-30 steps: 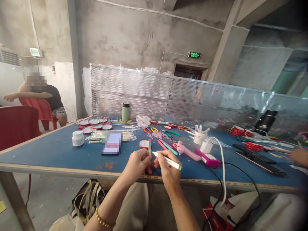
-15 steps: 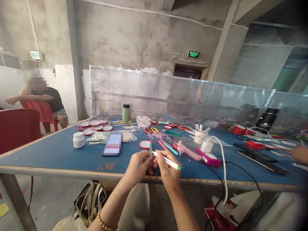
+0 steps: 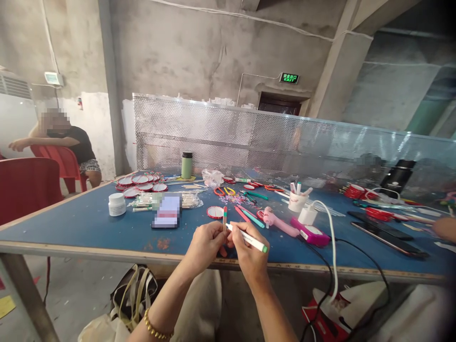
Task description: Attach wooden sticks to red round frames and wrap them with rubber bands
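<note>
Between the fingers of my left hand [image 3: 205, 246] stands a flat wooden stick [image 3: 225, 219], upright, with red and green bands near its top. My right hand [image 3: 251, 254] grips a white marker [image 3: 252, 239] with a green end, its tip against or very near the stick; contact is too small to tell. Both hands are close together over the table's front edge. Just beyond them lies a round red-rimmed disc [image 3: 215, 212]. A pink and a teal pen [image 3: 253, 218] rest to the right of it.
On the blue table [image 3: 89, 232] are a white jar [image 3: 117, 205], a phone [image 3: 166, 212], bagged sticks [image 3: 192, 200], a green bottle [image 3: 186, 165], a paper cup of markers [image 3: 296, 202] and a pink handheld tool [image 3: 280, 223]. A white cable [image 3: 333, 247] hangs over the front edge at right.
The camera view has shifted very slightly. Both hands keep their hold on the stick and the marker, with almost no visible motion.
</note>
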`<action>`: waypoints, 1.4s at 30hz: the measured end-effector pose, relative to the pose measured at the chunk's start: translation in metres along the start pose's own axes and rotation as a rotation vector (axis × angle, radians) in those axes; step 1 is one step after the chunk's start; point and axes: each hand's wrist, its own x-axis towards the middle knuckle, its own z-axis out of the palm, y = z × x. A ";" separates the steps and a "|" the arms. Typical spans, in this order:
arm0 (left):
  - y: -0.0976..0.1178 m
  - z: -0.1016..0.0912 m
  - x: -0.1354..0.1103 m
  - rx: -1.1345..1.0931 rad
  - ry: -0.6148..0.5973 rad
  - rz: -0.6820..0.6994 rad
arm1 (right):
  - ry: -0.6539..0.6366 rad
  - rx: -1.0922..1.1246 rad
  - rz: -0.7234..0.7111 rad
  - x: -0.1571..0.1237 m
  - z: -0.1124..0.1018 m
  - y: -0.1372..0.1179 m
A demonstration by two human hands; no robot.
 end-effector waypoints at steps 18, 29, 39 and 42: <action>0.002 0.000 -0.001 0.007 0.006 0.001 | -0.019 -0.048 -0.016 -0.001 -0.001 0.004; 0.006 0.000 -0.003 0.003 0.012 -0.005 | -0.019 -0.075 -0.015 -0.002 -0.001 0.001; 0.006 -0.001 -0.003 0.008 0.009 -0.026 | -0.022 -0.089 -0.022 -0.002 -0.001 0.000; 0.005 0.000 -0.003 -0.001 0.011 -0.026 | -0.018 -0.104 -0.035 -0.002 -0.001 -0.001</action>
